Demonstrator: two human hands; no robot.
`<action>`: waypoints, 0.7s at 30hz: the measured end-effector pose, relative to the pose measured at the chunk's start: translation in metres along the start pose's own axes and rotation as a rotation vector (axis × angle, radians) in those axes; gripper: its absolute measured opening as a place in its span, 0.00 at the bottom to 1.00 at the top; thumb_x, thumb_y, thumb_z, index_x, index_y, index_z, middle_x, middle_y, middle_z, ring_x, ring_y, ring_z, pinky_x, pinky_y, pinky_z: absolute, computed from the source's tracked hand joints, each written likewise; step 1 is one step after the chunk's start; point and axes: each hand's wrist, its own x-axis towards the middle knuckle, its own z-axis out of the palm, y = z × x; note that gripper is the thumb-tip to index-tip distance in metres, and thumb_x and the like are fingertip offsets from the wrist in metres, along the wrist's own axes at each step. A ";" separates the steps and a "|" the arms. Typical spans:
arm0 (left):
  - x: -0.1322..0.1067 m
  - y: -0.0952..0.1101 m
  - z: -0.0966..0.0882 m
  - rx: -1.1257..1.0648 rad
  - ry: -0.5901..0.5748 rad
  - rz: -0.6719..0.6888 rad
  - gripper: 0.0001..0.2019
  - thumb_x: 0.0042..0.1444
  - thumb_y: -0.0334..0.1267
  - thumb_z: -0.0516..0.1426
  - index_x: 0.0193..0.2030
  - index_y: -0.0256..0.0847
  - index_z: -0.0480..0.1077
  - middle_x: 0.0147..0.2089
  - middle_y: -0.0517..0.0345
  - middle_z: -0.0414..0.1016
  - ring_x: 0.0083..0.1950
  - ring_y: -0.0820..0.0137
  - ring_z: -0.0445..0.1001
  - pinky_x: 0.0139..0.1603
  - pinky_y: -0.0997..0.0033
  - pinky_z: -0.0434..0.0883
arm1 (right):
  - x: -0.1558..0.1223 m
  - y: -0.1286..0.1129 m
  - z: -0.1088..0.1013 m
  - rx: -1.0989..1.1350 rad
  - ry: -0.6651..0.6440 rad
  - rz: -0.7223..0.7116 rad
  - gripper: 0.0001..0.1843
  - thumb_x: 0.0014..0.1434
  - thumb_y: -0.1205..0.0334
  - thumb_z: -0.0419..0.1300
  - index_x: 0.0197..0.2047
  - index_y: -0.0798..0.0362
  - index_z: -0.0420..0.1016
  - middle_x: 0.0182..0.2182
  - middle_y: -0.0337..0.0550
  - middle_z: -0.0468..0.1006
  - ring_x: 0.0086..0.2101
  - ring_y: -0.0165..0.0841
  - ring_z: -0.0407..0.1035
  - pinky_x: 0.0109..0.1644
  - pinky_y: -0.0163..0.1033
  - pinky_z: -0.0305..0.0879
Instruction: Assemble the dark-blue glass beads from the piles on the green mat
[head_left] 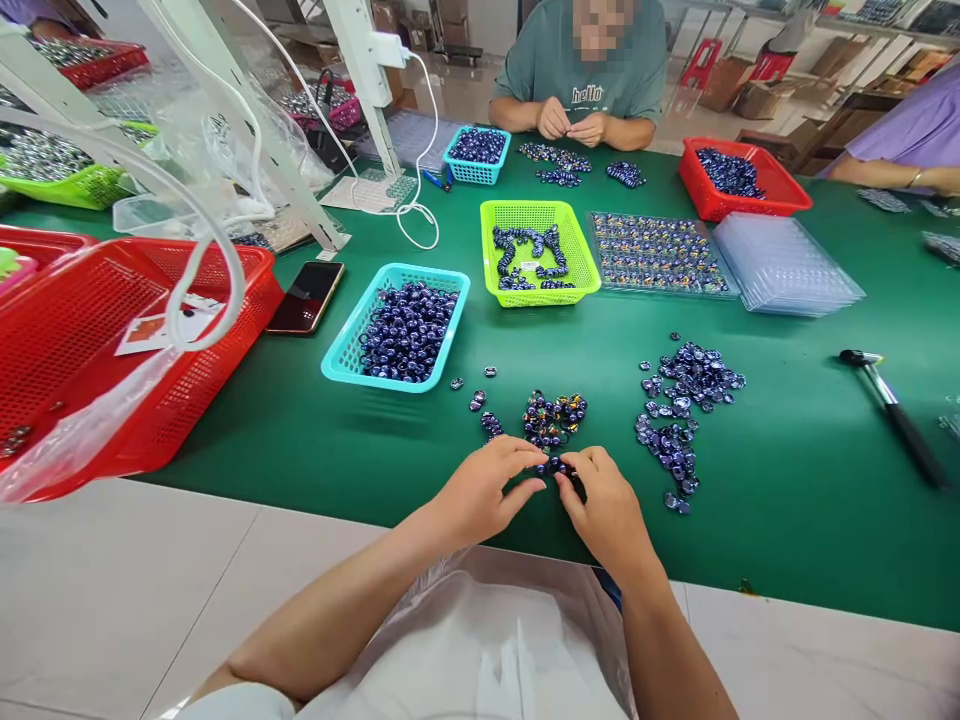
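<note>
A short row of shiny dark blue round pieces lies between my two hands at the near edge of the table. My left hand curls its fingers and thumb round the left end of that row. At the other end, my right hand grips it between thumb and fingers; its far end is hidden. Just beyond is a small heap of dark blue pieces, some with orange faces. A short stack of similar pieces and a few loose ones lie left of it. Flat dark discs spread out to the right.
A blue basket holds dark round pieces; a lime basket holds rows of them. Behind are a filled clear tray, stacked trays and a red basket. A hammer lies right, a phone left. A co-worker sits opposite.
</note>
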 end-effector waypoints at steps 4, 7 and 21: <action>-0.004 -0.001 0.007 -0.035 0.006 0.004 0.14 0.61 0.35 0.59 0.53 0.44 0.76 0.52 0.46 0.80 0.53 0.59 0.76 0.56 0.57 0.72 | -0.005 0.006 -0.003 0.177 0.047 0.070 0.11 0.67 0.60 0.54 0.49 0.50 0.75 0.40 0.46 0.78 0.38 0.37 0.73 0.40 0.42 0.71; -0.004 -0.001 0.010 -0.081 0.036 -0.025 0.14 0.61 0.35 0.59 0.54 0.46 0.76 0.52 0.47 0.80 0.54 0.59 0.76 0.59 0.55 0.70 | -0.011 0.005 -0.003 0.306 0.141 0.199 0.13 0.66 0.58 0.57 0.50 0.50 0.76 0.43 0.47 0.81 0.41 0.39 0.75 0.44 0.44 0.73; 0.002 0.019 0.011 -1.105 -0.028 -0.597 0.15 0.51 0.42 0.68 0.43 0.37 0.80 0.36 0.52 0.82 0.36 0.69 0.79 0.39 0.69 0.74 | -0.015 -0.026 0.004 1.099 0.167 0.164 0.12 0.65 0.62 0.60 0.51 0.45 0.77 0.54 0.47 0.77 0.56 0.41 0.71 0.55 0.49 0.74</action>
